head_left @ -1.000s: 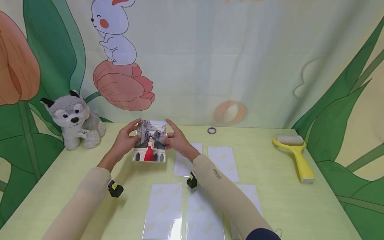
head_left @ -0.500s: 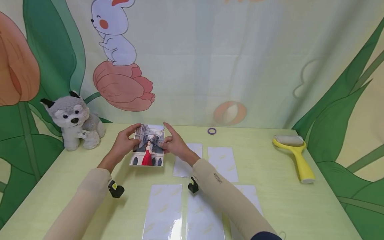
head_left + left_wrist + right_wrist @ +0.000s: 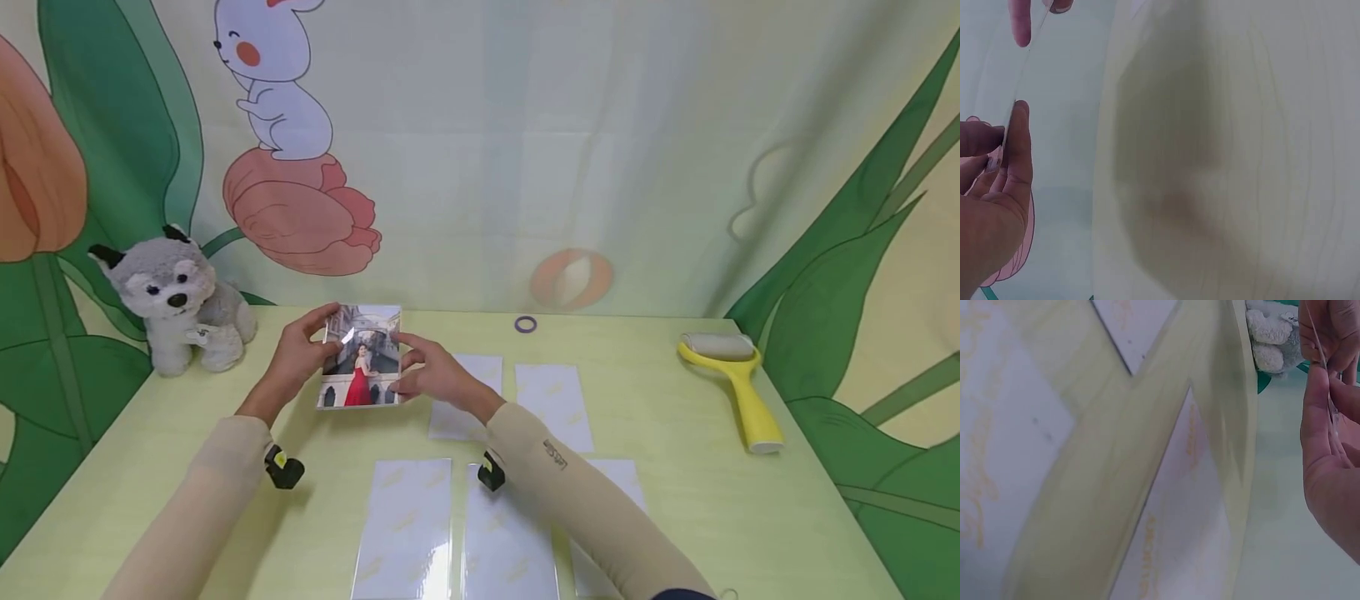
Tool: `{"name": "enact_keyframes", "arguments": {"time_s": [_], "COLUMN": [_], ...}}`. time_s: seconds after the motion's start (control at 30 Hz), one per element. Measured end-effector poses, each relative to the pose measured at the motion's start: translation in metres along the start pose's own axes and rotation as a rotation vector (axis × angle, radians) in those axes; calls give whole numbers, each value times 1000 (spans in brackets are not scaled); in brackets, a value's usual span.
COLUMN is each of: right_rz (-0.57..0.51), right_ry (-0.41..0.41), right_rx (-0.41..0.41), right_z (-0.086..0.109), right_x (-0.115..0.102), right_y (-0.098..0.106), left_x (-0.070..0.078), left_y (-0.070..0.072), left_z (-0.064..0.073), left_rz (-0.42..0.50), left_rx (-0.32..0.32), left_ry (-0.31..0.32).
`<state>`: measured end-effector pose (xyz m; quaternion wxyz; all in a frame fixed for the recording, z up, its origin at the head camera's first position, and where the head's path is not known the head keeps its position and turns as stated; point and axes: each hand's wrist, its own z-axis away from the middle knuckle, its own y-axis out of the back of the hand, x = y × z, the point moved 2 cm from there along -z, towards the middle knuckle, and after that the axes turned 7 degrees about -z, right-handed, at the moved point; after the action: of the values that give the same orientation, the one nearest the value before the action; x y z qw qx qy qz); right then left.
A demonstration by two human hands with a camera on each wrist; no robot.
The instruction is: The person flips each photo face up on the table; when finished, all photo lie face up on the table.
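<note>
A photo print (image 3: 362, 358) of a figure in a red dress before a bridge is held up off the table, tilted toward the head camera. The left hand (image 3: 297, 357) pinches its left edge, thumb in front and fingers behind. On the opposite edge, the right hand (image 3: 438, 372) grips with thumb and fingers. Seen edge-on, the photo (image 3: 1021, 75) is a thin sheet between the left hand (image 3: 997, 187) and fingertips of the other hand. In the right wrist view, the right hand (image 3: 1335, 444) holds the same thin edge.
Several white-backed sheets lie on the table, among them one at the front left (image 3: 405, 525) and one at the back (image 3: 553, 404). A yellow-handled lint roller (image 3: 738, 392) lies at right, a purple ring (image 3: 526, 324) at the back, and a grey plush dog (image 3: 180, 304) sits at left.
The photo has shifted a little left with both hands. The right hand's raised index finger has come down onto the photo's right edge, and its grip now sits lower.
</note>
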<state>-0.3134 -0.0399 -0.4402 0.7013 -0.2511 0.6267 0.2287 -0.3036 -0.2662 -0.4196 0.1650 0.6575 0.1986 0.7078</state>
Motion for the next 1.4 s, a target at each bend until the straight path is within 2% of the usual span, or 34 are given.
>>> {"name": "enact_keyframes", "arguments": {"time_s": [0.23,0.47,0.6,0.67,0.77,0.93,1.07,1.2,1.4], "right_rz": [39,92,101,110,182,297,314,340,367], "right_ry": [-68,-135,-161,-178,-208,-280,-305,-306,-317], "right_rx": [-28,-39,-37,-30,-9,35,69,65,64], "right_z": [1,-5,-10,-13,-16,-17,-19,-21,-22], "right_x": [3,16,21,23,23,21,21,21,22], "right_y": [-6,-11,-17,-20,-25,-34,-37,-38,-37], "left_x": [-9,-25,-30,-33,-39,-42,-38,-34,-37], "left_y": [2,-3,-4,-4,-4,-8,-12,-14,-15], "left_z": [1,0,-1,-3,-6,-10,-10,-9,-8], "left_rz": [-86,-209,-314,-379,-454,-520,-573,-638,-666], "left_rx": [-33,-96,-103,-104,-126,-162,-145,-141,-140], "left_ry": [11,-74,-83,-72,-26,38,40,56,74]}}
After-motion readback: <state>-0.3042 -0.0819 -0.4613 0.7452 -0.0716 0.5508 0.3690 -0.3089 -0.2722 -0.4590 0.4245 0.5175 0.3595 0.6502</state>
